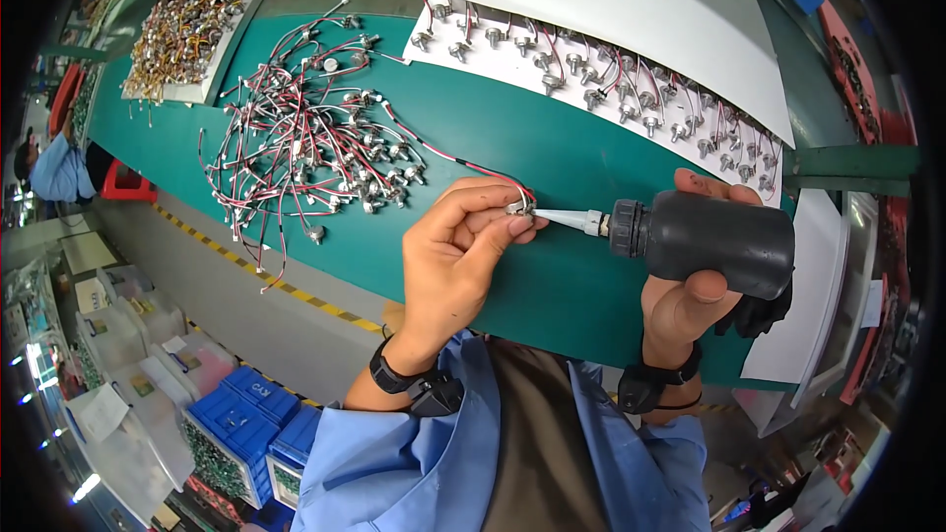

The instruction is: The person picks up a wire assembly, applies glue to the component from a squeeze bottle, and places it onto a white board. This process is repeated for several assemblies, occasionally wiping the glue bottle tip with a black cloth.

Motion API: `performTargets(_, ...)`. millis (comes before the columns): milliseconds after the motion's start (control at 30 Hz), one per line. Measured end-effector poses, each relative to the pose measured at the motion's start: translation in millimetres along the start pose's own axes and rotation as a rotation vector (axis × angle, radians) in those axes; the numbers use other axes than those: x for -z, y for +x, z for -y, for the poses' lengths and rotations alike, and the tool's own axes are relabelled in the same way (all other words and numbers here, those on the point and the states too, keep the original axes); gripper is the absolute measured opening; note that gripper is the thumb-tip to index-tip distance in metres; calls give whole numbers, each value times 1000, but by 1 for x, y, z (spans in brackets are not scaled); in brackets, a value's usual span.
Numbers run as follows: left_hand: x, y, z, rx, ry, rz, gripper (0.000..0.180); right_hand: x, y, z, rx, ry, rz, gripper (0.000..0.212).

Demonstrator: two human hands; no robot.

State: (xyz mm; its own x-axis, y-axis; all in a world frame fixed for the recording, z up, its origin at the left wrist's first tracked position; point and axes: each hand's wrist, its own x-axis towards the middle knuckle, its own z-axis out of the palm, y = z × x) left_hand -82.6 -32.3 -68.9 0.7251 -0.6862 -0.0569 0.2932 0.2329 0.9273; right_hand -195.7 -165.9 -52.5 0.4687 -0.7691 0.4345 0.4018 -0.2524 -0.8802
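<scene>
Between the fingertips of my left hand (458,251) is a small metal potentiometer (519,207) with red, black and white wires trailing up and left. My right hand (685,300) grips a black squeeze bottle (719,243) lying sideways in it. The bottle's pale tapered nozzle (572,219) points left, its tip at the potentiometer; whether it touches, I cannot tell. Left of my hands lies a tangled heap of wired potentiometers (325,138) on the green tabletop (493,118). Rows of similar potentiometers (591,74) stand on a white board beyond my right hand.
A white sheet (621,10) partly covers the board at the back. At the far left, a tray (197,89) holds many small parts. Blue crates (241,414) and clear bins (138,335) stand low on the left. Another person in blue (61,169) sits at the far left.
</scene>
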Motion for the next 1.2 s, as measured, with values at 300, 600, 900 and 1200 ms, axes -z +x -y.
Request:
performTargets(300,-1,0,0,4,-11,5,14,0,1,-1,14,23,37,76)
performTargets(600,1,-1,0,-16,-24,11,14,2,3,0,30,14,30,75)
performTargets(900,2,-1,1,-20,21,14,15,1,2,-1,33,16,30,74)
performTargets(1200,1,-1,0,-13,-5,29,16,1,5,-6,129,76,120,75)
